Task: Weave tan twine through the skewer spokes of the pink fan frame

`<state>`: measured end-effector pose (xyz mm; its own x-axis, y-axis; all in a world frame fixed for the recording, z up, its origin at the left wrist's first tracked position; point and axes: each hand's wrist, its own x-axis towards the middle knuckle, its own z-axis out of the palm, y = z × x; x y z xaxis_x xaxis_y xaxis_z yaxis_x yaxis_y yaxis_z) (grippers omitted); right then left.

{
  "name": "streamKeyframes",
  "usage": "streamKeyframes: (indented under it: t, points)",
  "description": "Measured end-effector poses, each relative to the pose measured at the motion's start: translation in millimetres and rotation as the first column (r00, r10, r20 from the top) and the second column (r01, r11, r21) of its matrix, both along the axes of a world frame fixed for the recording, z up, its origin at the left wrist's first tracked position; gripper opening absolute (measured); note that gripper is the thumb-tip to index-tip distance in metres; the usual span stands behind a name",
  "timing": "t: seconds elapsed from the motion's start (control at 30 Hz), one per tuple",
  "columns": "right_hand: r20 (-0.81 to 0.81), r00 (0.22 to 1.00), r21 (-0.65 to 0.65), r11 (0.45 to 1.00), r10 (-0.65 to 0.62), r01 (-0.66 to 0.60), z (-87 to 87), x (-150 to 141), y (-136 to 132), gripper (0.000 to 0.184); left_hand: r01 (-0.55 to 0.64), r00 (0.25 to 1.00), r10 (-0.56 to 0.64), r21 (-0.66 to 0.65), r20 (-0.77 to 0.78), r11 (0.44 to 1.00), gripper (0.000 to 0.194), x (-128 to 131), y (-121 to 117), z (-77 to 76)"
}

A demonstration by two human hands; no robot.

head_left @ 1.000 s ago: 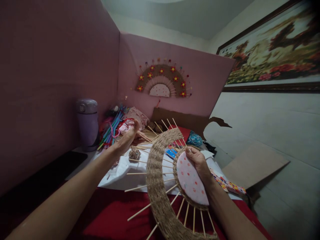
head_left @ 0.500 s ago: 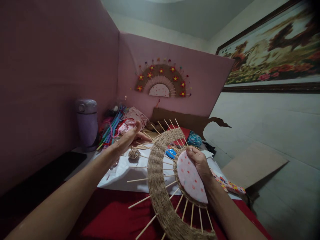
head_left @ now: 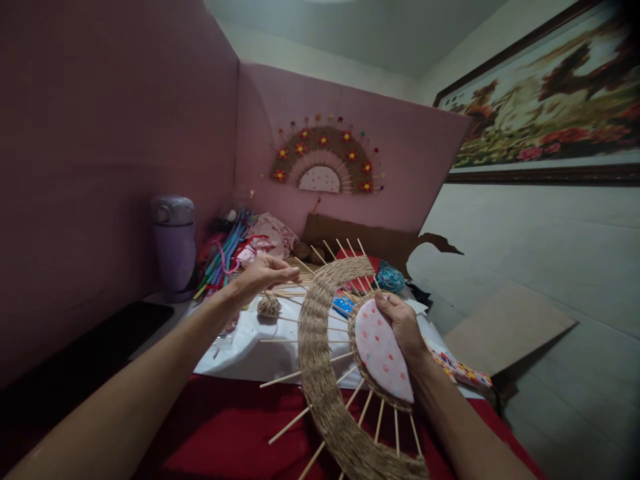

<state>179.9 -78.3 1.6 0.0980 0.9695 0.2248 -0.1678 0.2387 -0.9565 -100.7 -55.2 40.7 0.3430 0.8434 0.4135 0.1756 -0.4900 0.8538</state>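
My right hand [head_left: 403, 323] grips the straight edge of a half-circle covered in white fabric with pink dots [head_left: 383, 347]. It is the centre of a fan-shaped craft piece, tilted on its side. Thin wooden sticks [head_left: 280, 379] fan out from it through a curved band of woven twine [head_left: 317, 360]. At the outer side of the band, my left hand [head_left: 267, 273] is closed in a pinch at the tip of one stick; its fingers partly hide the end. A small twine ball [head_left: 269, 306] rests on white paper just below the left hand.
A purple bottle [head_left: 174, 247] stands at left beside a dark flat object [head_left: 135, 340]. Coloured pipe cleaners [head_left: 225, 250] and pink fabric [head_left: 270, 233] lie behind. A similar fan with red flowers [head_left: 323, 141] hangs on the pink board. Red cloth [head_left: 220, 427] covers the near edge.
My left hand has turned, and its raised thumb has come down against the fingers in a pinch by a stick's tip. The woven piece has shifted slightly, still in my right hand.
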Motion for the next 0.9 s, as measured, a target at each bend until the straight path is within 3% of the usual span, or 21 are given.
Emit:
streamKeyframes:
  t: [0.23,0.37,0.53,0.67,0.9]
  points:
    - [0.000,1.000,-0.005,1.000,-0.016,0.016,0.3,1,0,0.034,-0.136,0.985,0.152,0.177,-0.077,0.975,0.019,2,5,-2.1]
    - [0.023,0.998,0.001,0.999,-0.050,0.050,1.3,1,-1,0.035,-0.207,0.940,0.287,0.360,-0.183,0.910,0.017,-2,5,-3.4]
    - [0.020,0.999,0.007,0.999,-0.037,0.037,1.0,1,-1,0.033,-0.280,0.856,0.443,0.480,-0.268,0.832,0.011,-3,-1,2.5]
    - [0.019,0.999,-0.003,0.999,-0.038,0.038,1.5,1,-2,0.033,-0.234,0.838,0.445,0.529,-0.315,0.816,0.011,4,-8,5.1]
    - [0.003,0.998,-0.021,0.998,-0.058,0.058,4.4,1,-4,0.034,-0.125,0.905,0.307,0.503,-0.296,0.855,0.013,8,-12,2.0]
